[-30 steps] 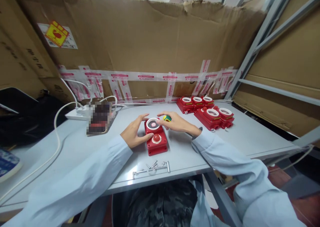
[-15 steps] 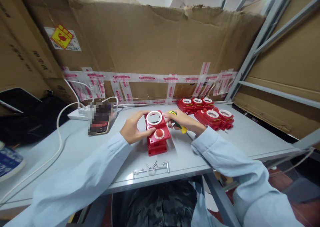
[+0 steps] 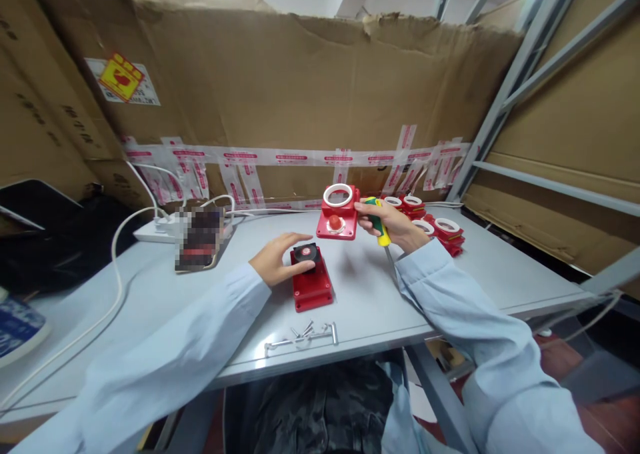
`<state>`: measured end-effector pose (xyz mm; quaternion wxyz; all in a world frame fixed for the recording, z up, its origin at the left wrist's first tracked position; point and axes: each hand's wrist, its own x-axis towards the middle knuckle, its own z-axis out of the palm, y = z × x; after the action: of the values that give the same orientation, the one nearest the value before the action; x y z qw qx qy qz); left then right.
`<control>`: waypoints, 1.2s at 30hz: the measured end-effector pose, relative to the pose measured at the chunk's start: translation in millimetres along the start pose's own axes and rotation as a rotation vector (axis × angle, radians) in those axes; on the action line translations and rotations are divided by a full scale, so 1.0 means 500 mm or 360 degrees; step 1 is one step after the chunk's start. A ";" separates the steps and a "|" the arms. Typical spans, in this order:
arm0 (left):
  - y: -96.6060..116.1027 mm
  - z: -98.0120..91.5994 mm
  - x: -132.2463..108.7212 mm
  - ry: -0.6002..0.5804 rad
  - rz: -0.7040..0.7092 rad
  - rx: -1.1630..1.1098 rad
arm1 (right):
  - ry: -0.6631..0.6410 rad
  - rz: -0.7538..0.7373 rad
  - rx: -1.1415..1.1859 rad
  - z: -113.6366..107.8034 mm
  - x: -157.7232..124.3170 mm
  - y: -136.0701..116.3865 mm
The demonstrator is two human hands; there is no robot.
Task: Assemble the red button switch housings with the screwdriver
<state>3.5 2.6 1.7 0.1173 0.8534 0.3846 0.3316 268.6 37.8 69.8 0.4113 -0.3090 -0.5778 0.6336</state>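
Red rectangular cover with white ring [image 3: 336,213], pinched in right hand [image 3: 391,221] alongside green-yellow screwdriver [image 3: 376,219], is above grey table [image 3: 365,301]. Left hand [image 3: 274,262], spread, straddles black-topped red base [image 3: 311,289] on tabletop; can't tell if gripping.

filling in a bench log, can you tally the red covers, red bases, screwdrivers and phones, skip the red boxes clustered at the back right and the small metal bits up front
Red cover, with white ring, held up in the right hand: 1
Red base, on the table: 1
Screwdriver, in the same hand: 1
Phone: 1
Total: 4
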 end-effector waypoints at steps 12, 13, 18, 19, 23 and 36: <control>-0.075 -0.082 -0.002 0.0134 -0.0448 0.0402 | 0.0066 0.0034 -0.0051 -0.002 0.005 0.009; -0.097 -0.089 -0.005 0.0014 -0.0531 0.0522 | 0.0066 0.0039 -0.0056 -0.001 0.005 0.011; -0.172 -0.091 -0.018 -0.0181 -0.0837 0.0808 | 0.0041 0.0029 -0.0101 0.005 0.006 0.019; -0.178 -0.090 -0.022 -0.0174 -0.0851 0.0821 | 0.0032 0.0017 -0.0112 0.005 0.006 0.019; -0.192 -0.095 -0.042 -0.0315 -0.0692 0.0813 | -0.0002 -0.0010 -0.0145 0.006 0.004 0.020; -0.010 -0.068 0.002 0.0254 0.0126 0.0130 | -0.0027 -0.0217 -0.0563 0.044 -0.013 0.034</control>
<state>-21.2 4.8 25.4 0.0384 0.8428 0.3719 0.3872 249.6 21.7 55.8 0.3875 -0.3313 -0.7033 0.4954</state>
